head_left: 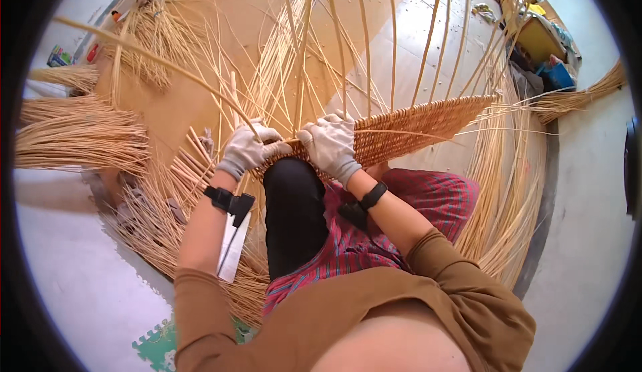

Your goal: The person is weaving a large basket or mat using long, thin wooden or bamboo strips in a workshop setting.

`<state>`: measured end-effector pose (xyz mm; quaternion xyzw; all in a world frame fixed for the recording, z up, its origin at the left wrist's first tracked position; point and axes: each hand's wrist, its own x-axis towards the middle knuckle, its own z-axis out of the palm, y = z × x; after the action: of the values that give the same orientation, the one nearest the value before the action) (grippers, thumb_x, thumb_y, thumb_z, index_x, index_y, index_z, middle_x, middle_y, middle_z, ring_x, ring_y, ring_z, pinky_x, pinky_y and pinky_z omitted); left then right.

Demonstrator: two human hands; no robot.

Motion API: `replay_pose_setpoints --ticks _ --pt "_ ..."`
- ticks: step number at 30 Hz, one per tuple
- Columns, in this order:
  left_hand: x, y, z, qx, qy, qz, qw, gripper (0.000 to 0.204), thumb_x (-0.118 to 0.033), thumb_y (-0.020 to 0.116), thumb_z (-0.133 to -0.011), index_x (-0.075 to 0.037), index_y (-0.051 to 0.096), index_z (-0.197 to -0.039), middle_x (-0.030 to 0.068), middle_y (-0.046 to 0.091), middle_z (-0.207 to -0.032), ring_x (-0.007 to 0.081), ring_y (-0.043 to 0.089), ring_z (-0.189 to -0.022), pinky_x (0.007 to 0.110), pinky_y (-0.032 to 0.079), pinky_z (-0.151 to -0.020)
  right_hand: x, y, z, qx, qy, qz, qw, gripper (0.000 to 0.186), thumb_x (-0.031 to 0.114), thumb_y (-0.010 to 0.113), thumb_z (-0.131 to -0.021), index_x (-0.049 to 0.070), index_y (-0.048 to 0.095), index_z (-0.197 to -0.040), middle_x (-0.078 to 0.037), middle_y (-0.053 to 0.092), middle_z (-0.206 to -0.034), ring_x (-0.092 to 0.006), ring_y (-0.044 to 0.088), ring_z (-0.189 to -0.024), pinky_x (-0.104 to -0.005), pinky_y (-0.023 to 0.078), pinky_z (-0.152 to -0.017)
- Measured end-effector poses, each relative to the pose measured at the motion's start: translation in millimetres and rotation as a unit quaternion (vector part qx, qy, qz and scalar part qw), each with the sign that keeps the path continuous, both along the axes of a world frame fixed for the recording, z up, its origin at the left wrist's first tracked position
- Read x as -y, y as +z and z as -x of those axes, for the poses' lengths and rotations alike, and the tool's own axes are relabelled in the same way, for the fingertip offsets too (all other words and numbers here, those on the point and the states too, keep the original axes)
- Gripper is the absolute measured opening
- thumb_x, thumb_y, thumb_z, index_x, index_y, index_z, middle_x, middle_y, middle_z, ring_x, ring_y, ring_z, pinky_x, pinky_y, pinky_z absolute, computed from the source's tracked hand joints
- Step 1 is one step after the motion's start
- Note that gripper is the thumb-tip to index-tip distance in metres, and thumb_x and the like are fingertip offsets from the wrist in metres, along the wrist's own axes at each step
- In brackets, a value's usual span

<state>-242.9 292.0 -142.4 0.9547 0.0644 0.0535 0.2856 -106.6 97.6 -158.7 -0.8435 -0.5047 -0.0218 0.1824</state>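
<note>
A half-woven wicker panel (pixel 408 131) of brown strands leans across my knees, with several long upright stakes (pixel 366 51) rising from its edge. At the panel's left end my left hand (pixel 251 148), in a pale work glove, is closed round a thick willow rod (pixel 154 58) that slants up to the far left. My right hand (pixel 330 146), gloved too, grips the panel's upper edge just right of the left hand, above my dark-clad knee. A thin loose strand (pixel 401 133) runs rightward from beside it. Its fingertips are partly hidden behind the weave.
Bundles of willow rods (pixel 80 135) lie at the left, with another heap (pixel 150 38) farther back. More long rods (pixel 508 191) spread along the right wall. A wooden cabinet (pixel 538 34) and a blue container (pixel 557 74) stand at the back right. A green mat (pixel 157 345) lies at the lower left.
</note>
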Motion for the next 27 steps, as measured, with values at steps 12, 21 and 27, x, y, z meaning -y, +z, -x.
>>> replay_pose_setpoints --ticks 12,21,27 --pt "-30.0 -12.4 -12.0 -0.066 -0.1 0.057 0.991 0.036 -0.048 0.075 -0.088 -0.014 0.08 -0.099 0.0073 0.077 -0.096 0.027 0.071 -0.097 0.046 0.038 -0.116 7.2 1.4 -3.1 0.036 0.037 -0.014 0.999 0.025 0.039 0.057 -0.094 0.023 0.074 -0.104 -0.005 0.07 -0.094 -0.0259 0.063 -0.1 -0.0471 0.039 -0.094" --pt "7.7 -4.4 7.1 -0.001 0.042 -0.02 0.999 0.041 -0.054 0.076 -0.082 -0.014 0.08 -0.088 0.0095 0.073 -0.078 0.0312 0.071 -0.095 0.049 0.037 -0.117 -30.0 125.9 3.5 -0.024 0.112 -0.138 0.984 0.029 0.02 0.06 -0.094 0.014 0.066 -0.123 -0.01 0.072 -0.093 -0.0303 0.068 -0.083 -0.0431 0.051 -0.073" --pt "7.6 -2.8 7.6 0.025 -0.023 -0.071 0.997 0.029 -0.041 0.072 -0.089 -0.013 0.079 -0.087 0.0062 0.075 -0.083 0.0259 0.071 -0.085 0.048 0.036 -0.118 -23.6 84.9 -67.7 0.194 0.12 -0.074 0.971 0.015 0.025 0.063 -0.089 0.015 0.07 -0.096 -0.005 0.069 -0.074 -0.0275 0.07 -0.078 -0.0429 0.047 -0.073"
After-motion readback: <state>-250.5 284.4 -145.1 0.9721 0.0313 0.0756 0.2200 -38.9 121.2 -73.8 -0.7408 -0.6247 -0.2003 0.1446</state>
